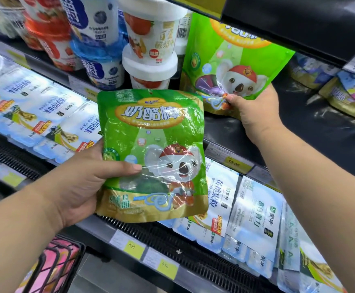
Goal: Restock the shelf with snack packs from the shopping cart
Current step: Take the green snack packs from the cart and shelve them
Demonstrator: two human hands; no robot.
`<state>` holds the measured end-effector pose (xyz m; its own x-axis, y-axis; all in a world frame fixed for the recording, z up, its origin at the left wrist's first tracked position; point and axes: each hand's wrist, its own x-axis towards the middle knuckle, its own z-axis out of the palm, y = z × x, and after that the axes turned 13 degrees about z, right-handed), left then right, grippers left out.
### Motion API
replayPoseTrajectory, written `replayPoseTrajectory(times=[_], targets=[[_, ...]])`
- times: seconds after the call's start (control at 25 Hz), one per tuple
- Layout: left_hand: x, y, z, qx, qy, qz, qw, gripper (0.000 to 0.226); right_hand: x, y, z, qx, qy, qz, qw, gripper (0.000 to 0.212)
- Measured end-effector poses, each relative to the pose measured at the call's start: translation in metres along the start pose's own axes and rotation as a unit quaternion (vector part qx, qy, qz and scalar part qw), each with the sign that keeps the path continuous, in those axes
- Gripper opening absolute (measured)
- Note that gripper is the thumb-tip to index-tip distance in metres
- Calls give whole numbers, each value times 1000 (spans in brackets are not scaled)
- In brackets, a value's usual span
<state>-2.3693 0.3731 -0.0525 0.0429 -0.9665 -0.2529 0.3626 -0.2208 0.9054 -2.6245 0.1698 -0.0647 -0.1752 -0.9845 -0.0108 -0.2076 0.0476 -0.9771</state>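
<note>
My left hand [83,178] grips a green snack pack [153,144] with a cartoon koala by its left edge, thumb across the front, in front of the lower shelf. My right hand [254,111] pinches the bottom edge of a second green koala snack pack [233,58], which stands upright on the dark middle shelf [299,132] just right of the yogurt tubs. The top of that pack is hidden behind the shelf above. A corner of the shopping cart [54,265], black wire with pink packs inside, shows at the bottom left.
Stacked yogurt tubs [149,43] stand left of the upright pack. Blue and gold packs [345,92] lie at the right on the same shelf. White and blue yogurt multipacks [252,216] fill the lower shelf. Yellow price tags [234,163] line the shelf edges.
</note>
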Motion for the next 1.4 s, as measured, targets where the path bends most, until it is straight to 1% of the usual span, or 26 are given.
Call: replayPoseTrajectory(times=[0.12, 0.24, 0.36, 0.4, 0.44, 0.48, 0.52, 0.56, 0.64, 0.68, 0.76, 0.8, 0.92, 1.04, 1.16, 1.24, 1.32, 1.4], targets=[[4, 2, 2, 8, 2, 2, 1000, 60, 3, 0, 2, 6, -7, -1, 1000, 51], [6, 4, 4, 13, 6, 1, 1000, 63, -3, 2, -2, 23, -21, 22, 999, 54], [8, 5, 8, 24, -4, -2, 1000, 64, -16, 2, -10, 46, -31, 70, 996, 64], [8, 5, 10, 25, -10, -4, 1000, 65, -25, 0, -14, 58, -13, 94, 994, 68], [9, 5, 12, 26, -17, -5, 1000, 65, -37, -3, -17, 63, 24, 118, 991, 70], [9, 5, 14, 24, -22, -6, 999, 66, -51, -5, -21, 61, 67, 139, 986, 67], [10, 6, 17, 22, -29, -6, 999, 66, -69, -8, -24, 63, 95, 149, 982, 60], [12, 6, 21, 21, -36, -8, 999, 66, -87, -10, -25, 77, 94, 157, 980, 51], [15, 6, 28, 27, -56, -11, 998, 67, -119, -11, -24, 114, 28, 184, 976, 41], [17, 5, 32, 29, -66, -12, 997, 66, -131, -12, -22, 114, -16, 209, 971, 42], [19, 4, 37, 30, -75, -10, 997, 65, -147, -16, -19, 93, -94, 250, 959, 57], [21, 2, 39, 31, -76, -8, 997, 65, -153, -18, -18, 89, -121, 263, 953, 60], [26, -3, 43, 38, -81, -5, 996, 66, -161, -19, -18, 84, -175, 304, 933, 47], [29, -4, 50, 42, -77, -8, 996, 64, -159, -14, -23, 105, -174, 336, 920, 33], [30, -3, 60, 23, -66, -8, 998, 45, -155, -11, -27, 131, -147, 321, 927, 29], [33, -2, 66, 25, -61, -7, 998, 39, -152, -11, -29, 133, -132, 290, 938, 26], [40, 1, 71, 24, -55, 12, 998, 35, -147, -12, -31, 138, -121, 259, 948, 23], [49, 5, 77, 32, -44, 42, 998, 38, -140, -15, -33, 155, -109, 227, 955, 22]])
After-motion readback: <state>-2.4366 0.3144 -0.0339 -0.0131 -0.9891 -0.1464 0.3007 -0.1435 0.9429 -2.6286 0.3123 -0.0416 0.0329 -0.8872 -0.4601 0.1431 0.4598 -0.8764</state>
